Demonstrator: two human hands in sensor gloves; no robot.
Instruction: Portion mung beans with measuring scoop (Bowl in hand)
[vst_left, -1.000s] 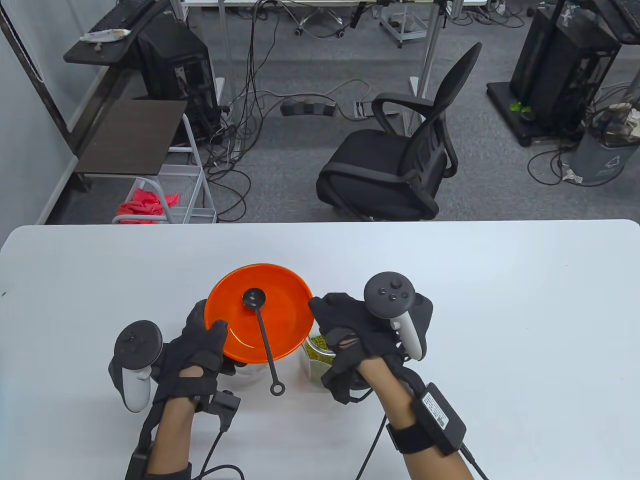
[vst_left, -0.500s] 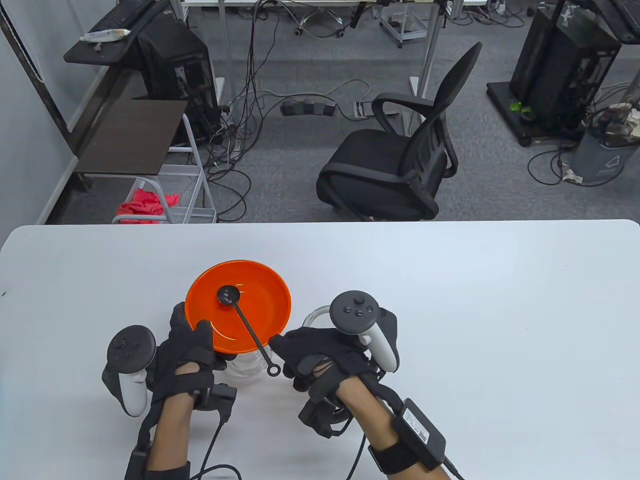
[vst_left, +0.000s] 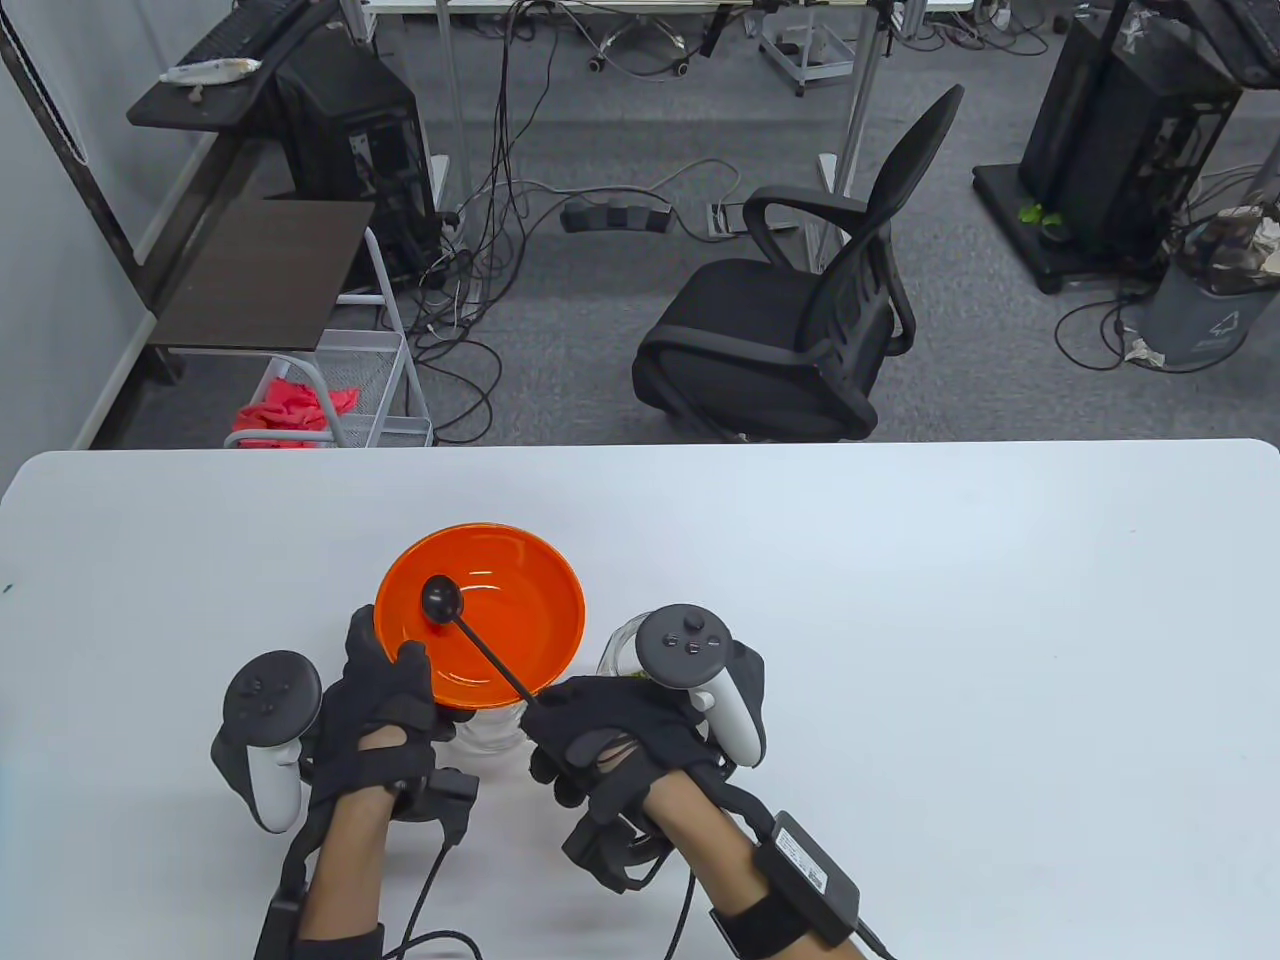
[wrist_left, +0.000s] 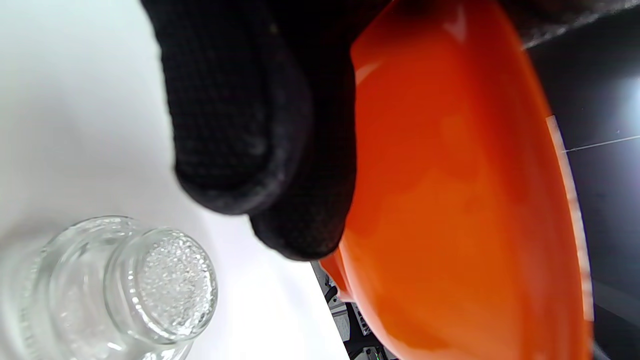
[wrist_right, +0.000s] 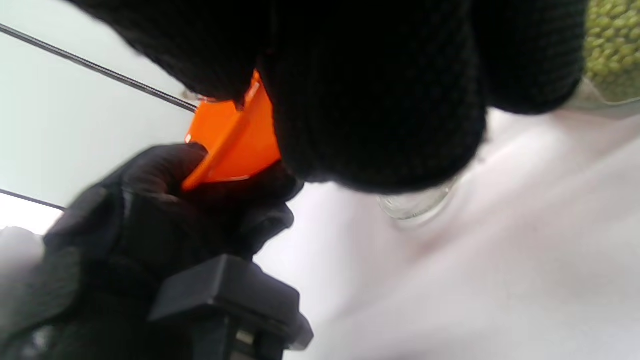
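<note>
— Right, what's the left hand (vst_left: 385, 705) doing?

— Holding the orange bowl (vst_left: 500, 600) up off the counter (vst_left: 950, 620). Thumb over the near rim, fingers (wrist_left: 240, 125) curled under the outside wall. Bowl tilted slightly.

— And the scoop?

— Black measuring scoop (vst_left: 480, 640): cup lies inside the bowl, left of centre; thin handle runs down and right over the rim to the right hand (vst_left: 610, 730). That hand's fingers are curled about the handle's end. The handle tip is hidden under the glove.

— Beans?

— None visible in the bowl or the scoop cup. Green mung beans (wrist_right: 612, 45) sit in a glass jar (vst_left: 625, 655) just behind the right hand, mostly hidden by the tracker.

— Anything under the bowl?

— A clear glass lid with a knob (wrist_left: 165, 285), on the counter below the bowl's near edge, between the two hands.
</note>
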